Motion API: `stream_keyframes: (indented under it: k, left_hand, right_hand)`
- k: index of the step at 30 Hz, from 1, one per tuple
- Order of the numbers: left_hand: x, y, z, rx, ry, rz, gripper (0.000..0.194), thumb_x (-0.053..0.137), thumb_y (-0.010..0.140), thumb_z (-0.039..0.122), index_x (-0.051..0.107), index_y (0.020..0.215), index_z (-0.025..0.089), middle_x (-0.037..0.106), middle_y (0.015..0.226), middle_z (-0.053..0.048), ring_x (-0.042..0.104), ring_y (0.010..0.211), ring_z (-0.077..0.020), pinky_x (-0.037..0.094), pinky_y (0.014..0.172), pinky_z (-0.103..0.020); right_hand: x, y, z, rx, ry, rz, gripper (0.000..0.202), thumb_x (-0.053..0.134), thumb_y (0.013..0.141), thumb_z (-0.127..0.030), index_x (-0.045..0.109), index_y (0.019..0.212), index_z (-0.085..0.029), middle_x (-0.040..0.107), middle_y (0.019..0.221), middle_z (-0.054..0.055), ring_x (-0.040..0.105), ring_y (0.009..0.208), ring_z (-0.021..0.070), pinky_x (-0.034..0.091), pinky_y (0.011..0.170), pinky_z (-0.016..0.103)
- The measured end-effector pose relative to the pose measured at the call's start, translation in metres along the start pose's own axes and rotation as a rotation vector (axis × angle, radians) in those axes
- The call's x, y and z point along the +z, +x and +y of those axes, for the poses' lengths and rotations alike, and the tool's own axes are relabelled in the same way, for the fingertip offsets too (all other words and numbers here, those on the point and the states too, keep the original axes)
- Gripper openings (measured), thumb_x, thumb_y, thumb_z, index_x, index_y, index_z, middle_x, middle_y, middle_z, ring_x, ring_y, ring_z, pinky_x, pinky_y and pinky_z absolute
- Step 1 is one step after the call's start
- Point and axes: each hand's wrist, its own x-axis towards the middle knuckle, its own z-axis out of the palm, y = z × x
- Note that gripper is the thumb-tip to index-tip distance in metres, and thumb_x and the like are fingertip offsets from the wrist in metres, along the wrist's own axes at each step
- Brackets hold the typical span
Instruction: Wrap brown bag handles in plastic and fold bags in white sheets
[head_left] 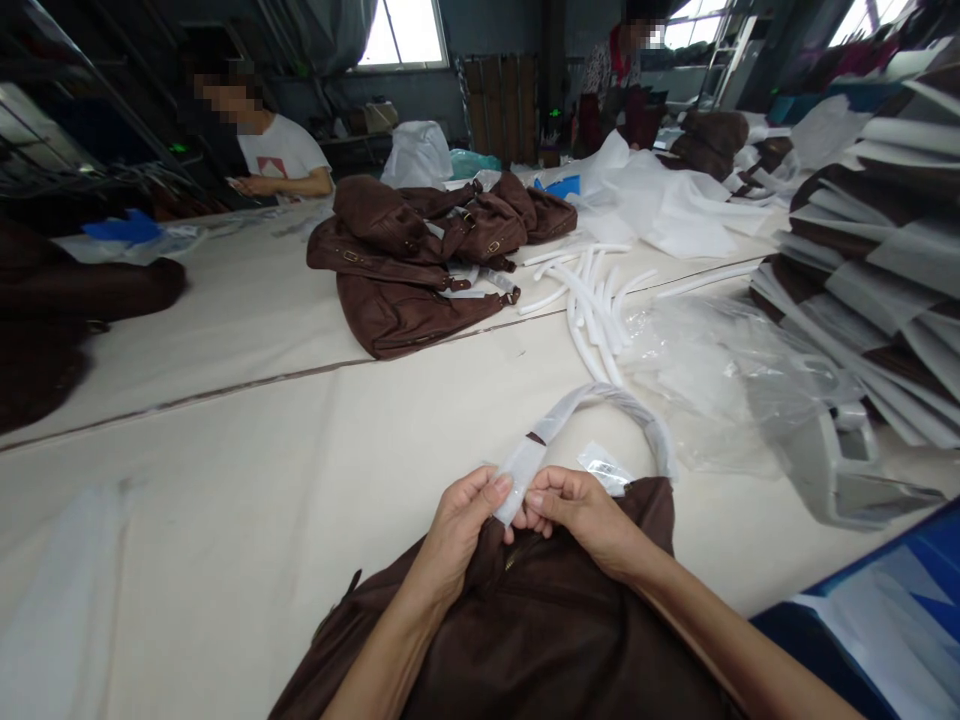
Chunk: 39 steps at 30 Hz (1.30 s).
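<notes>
A dark brown leather handbag lies on the table right in front of me. Its strap arches up and away, covered in white translucent wrapping. Near the strap's left lower end, my left hand pinches the wrapped part between thumb and fingers. My right hand grips the edge of the same wrapping from the right, its fingertips close to the left thumb. A small clear packet shows inside the strap's loop. Part of the bag is hidden under my forearms.
Several brown bags are heaped across the table. White foam tubes and clear plastic bags lie to their right, near a grey tape dispenser. A tall stack of wrapped brown pieces stands at right. Two people work beyond the table.
</notes>
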Motion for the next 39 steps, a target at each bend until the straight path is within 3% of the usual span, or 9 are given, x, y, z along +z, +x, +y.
stream_keyframes:
  k: [9,15,21,25,28,30,34,39]
  left_hand:
    - [-0.001,0.002,0.001,-0.017,-0.078,-0.076,0.035,0.065,0.087,0.044,0.069,0.099,0.011,0.058,0.060,-0.001,0.050,0.054,-0.0102,0.042,0.049,-0.019]
    - [-0.006,0.006,0.003,-0.088,-0.025,-0.152,0.044,0.064,0.087,0.047,0.068,0.113,0.012,0.060,0.064,-0.003,0.051,0.056,-0.0113,0.042,0.049,-0.019]
    - [-0.010,0.011,0.002,-0.106,0.010,-0.225,0.058,0.062,0.088,0.050,0.055,0.134,0.014,0.063,0.075,-0.005,0.050,0.055,-0.0107,0.042,0.048,-0.020]
    - [-0.007,0.013,0.001,-0.143,0.027,-0.259,0.063,0.062,0.088,0.050,0.048,0.140,0.016,0.064,0.084,-0.006,0.049,0.054,-0.0091,0.042,0.050,-0.020]
    - [-0.002,0.014,0.001,-0.179,0.084,-0.271,0.070,0.067,0.085,0.051,0.046,0.141,0.015,0.063,0.075,-0.003,0.051,0.055,-0.0106,0.043,0.052,-0.021]
    - [0.000,0.013,0.001,-0.192,0.131,-0.273,0.066,0.068,0.082,0.054,0.055,0.131,0.012,0.061,0.066,-0.001,0.051,0.055,-0.0117,0.043,0.053,-0.021]
    - [-0.002,0.011,0.003,-0.189,0.155,-0.196,0.049,0.069,0.079,0.058,0.067,0.094,0.011,0.064,0.064,-0.004,0.051,0.053,-0.0114,0.039,0.051,-0.020]
    - [-0.002,0.008,0.007,-0.147,0.082,-0.050,0.041,0.072,0.077,0.054,0.063,0.075,0.014,0.068,0.069,-0.005,0.053,0.053,-0.0102,0.037,0.048,-0.018]
  right_hand:
    - [0.007,0.011,0.008,-0.006,-0.025,0.007,0.026,0.066,0.081,-0.042,0.063,0.080,-0.017,0.067,0.066,0.002,0.057,0.061,0.0123,0.040,0.060,0.025]
    - [0.003,0.020,0.009,0.049,-0.017,0.012,0.026,0.071,0.074,-0.039,0.063,0.073,-0.015,0.064,0.060,0.000,0.054,0.051,0.0085,0.040,0.051,0.020]
    - [0.005,0.031,0.020,0.065,0.010,0.138,0.032,0.077,0.065,-0.037,0.059,0.081,-0.017,0.060,0.053,-0.005,0.052,0.041,0.0082,0.035,0.037,0.016]
    - [0.006,0.037,0.023,0.019,0.074,0.187,0.033,0.079,0.063,-0.038,0.055,0.068,-0.017,0.055,0.047,-0.005,0.046,0.038,0.0069,0.032,0.035,0.016]
    - [0.006,0.043,0.019,0.009,0.283,0.343,0.039,0.075,0.065,-0.050,0.053,0.065,-0.018,0.048,0.045,-0.006,0.040,0.037,0.0061,0.028,0.033,0.018]
    - [0.005,0.042,0.014,0.011,0.381,0.413,0.041,0.073,0.065,-0.054,0.056,0.070,-0.018,0.048,0.047,-0.006,0.040,0.038,0.0069,0.028,0.034,0.019]
    - [-0.009,0.006,-0.001,-0.065,0.275,0.396,0.038,0.077,0.066,-0.049,0.058,0.077,-0.018,0.058,0.059,-0.003,0.049,0.046,0.0082,0.036,0.039,0.019]
    - [-0.054,-0.083,-0.005,-0.049,-0.156,0.570,0.037,0.068,0.079,-0.054,0.058,0.078,-0.018,0.056,0.058,-0.004,0.048,0.045,0.0079,0.035,0.040,0.019]
